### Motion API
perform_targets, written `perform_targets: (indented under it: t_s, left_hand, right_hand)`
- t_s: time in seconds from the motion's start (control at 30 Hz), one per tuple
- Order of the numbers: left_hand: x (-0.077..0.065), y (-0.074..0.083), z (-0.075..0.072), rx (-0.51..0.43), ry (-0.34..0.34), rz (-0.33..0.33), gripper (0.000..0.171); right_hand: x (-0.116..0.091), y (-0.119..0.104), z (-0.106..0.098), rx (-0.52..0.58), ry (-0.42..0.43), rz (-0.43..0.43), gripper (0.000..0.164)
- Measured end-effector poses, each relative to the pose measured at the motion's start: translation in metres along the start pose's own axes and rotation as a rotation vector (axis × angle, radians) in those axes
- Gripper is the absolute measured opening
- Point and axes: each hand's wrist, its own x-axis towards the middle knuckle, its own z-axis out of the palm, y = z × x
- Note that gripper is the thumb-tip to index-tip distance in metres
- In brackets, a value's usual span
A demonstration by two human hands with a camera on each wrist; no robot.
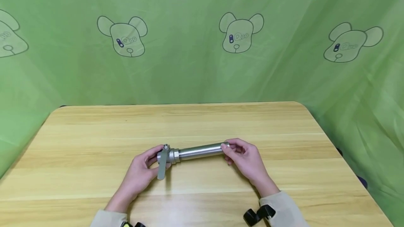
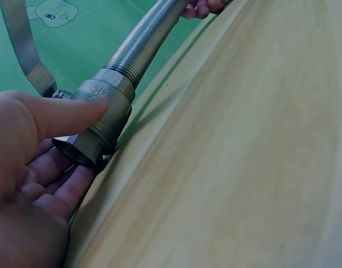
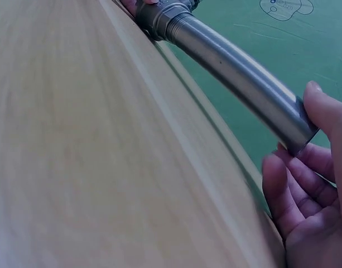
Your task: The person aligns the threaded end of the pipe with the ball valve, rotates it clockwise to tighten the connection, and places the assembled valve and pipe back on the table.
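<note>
My left hand [image 1: 142, 172] grips a metal ball valve [image 1: 170, 156] at the left, its thumb lying across the valve body in the left wrist view. The valve's flat lever handle [image 1: 162, 165] points toward me in the head view. A shiny steel pipe [image 1: 202, 151] joins the valve, with threads [image 2: 125, 70] showing where it enters the hex end. At the pipe's far right end, my right hand [image 1: 247, 160] pinches it between thumb and fingers. Valve and pipe form one line, held just over the table and tilted slightly up to the right.
Both hands work over a wooden table [image 1: 94, 132] with rounded back corners. Behind it hangs a green curtain [image 1: 183, 73] printed with bear-head outlines. A black wrist device [image 1: 259, 215] sits on the right sleeve [image 1: 284, 209].
</note>
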Motion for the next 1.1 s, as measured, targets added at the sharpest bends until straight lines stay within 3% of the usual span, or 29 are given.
perform_targets:
  t_s: [0.4, 0.7, 0.9, 1.1]
  left_hand:
    - [-0.0003, 0.0022, -0.0005, 0.017, 0.005, 0.003, 0.066]
    - [-0.0005, 0.0029, -0.0007, 0.022, 0.006, -0.002, 0.066]
    - [-0.0003, 0.0034, -0.0011, 0.018, 0.001, -0.009, 0.067]
    - [-0.0002, 0.0016, -0.0004, 0.002, 0.006, -0.019, 0.068]
  right_hand:
    - [0.0006, 0.0014, -0.0015, 0.067, -0.041, -0.097, 0.039]
    - [0.0008, 0.0026, -0.0006, 0.035, -0.031, -0.033, 0.026]
    - [-0.0001, -0.0009, -0.0006, 0.049, -0.016, 0.033, 0.033]
    - [-0.0013, -0.0027, -0.0032, 0.098, -0.059, 0.005, 0.039]
